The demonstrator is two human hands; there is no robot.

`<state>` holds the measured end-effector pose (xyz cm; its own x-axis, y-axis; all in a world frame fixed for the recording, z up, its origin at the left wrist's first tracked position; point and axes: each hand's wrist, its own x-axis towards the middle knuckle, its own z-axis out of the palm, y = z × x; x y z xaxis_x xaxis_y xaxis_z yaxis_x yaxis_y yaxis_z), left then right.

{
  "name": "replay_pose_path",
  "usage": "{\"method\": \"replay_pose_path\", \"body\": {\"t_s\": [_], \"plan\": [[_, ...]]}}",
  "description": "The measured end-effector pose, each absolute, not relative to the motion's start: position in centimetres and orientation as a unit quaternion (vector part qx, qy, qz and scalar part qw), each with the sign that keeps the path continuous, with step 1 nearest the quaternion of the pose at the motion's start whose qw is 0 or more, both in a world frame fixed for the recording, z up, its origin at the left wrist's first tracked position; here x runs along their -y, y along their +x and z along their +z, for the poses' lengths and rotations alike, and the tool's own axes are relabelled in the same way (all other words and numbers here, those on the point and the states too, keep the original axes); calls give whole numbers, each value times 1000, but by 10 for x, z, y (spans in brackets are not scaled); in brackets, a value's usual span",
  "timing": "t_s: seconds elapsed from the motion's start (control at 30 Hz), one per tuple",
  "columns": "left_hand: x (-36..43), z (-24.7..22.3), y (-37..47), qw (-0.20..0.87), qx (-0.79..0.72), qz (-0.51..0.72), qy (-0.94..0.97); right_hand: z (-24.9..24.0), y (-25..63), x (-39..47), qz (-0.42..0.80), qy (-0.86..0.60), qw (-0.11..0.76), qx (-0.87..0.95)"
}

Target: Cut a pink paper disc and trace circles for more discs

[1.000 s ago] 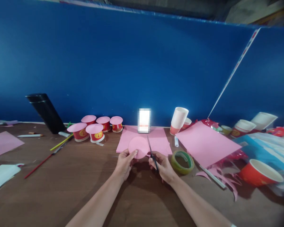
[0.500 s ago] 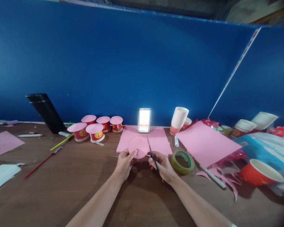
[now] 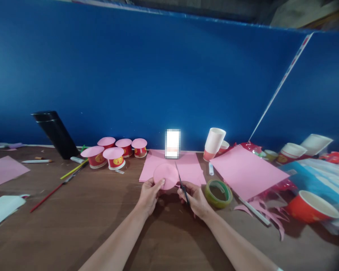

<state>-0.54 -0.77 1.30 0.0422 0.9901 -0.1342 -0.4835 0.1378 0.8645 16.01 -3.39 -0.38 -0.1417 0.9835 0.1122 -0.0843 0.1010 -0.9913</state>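
Between thumb and fingers, my left hand (image 3: 150,194) pinches a round pink paper disc (image 3: 166,174) at its lower edge. My right hand (image 3: 194,196) is closed on a pair of dark scissors (image 3: 183,184), their blades pointing up along the disc's right edge. Whether the blades touch the paper I cannot tell. Behind the disc lies a stack of pink paper sheets (image 3: 188,162) on the brown table (image 3: 101,226). A roll of clear tape (image 3: 219,193) rests just right of my right hand.
Several red paper cups (image 3: 113,162) topped with pink discs stand at left, near a black bottle (image 3: 56,135). At right are stacked white cups (image 3: 214,141), a pink sheet (image 3: 247,173), paper scraps (image 3: 271,216) and a tipped red cup (image 3: 307,207). A blue partition (image 3: 169,75) rises behind.
Almost nothing differs. Both hands keep their hold on the disc and the scissors, and the whole view has shifted very slightly.
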Motion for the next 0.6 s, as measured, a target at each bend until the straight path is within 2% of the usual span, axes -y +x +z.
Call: {"method": "replay_pose_path", "body": {"t_s": [0.6], "plan": [[6, 10, -6, 633, -391, 589, 317, 5, 153, 33, 503, -465, 515, 515]]}}
